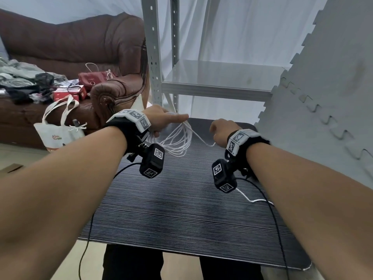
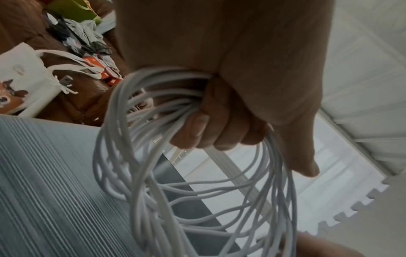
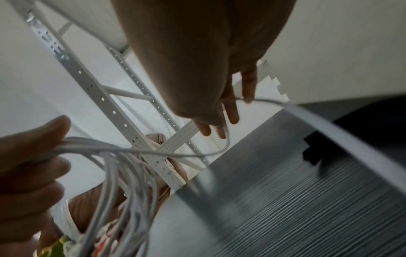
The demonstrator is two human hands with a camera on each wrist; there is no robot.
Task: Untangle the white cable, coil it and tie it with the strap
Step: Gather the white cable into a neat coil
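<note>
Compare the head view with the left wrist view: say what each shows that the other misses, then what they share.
Only the head view shows the right hand holding a strand that runs to the coil, and the loose cable end lying on the table. Only the left wrist view shows the fingers curled round the bunched loops. Both show the left hand gripping the white cable, and the tote bag.

Left side: a brown leather sofa (image 1: pixel 66 47) with clutter.
Back: a grey metal shelf rack (image 1: pixel 201 85), white curtain (image 1: pixel 252 27) behind.
Right side: grey foam puzzle mats (image 1: pixel 333 87).
Front: a dark ribbed table top (image 1: pixel 181 209).
</note>
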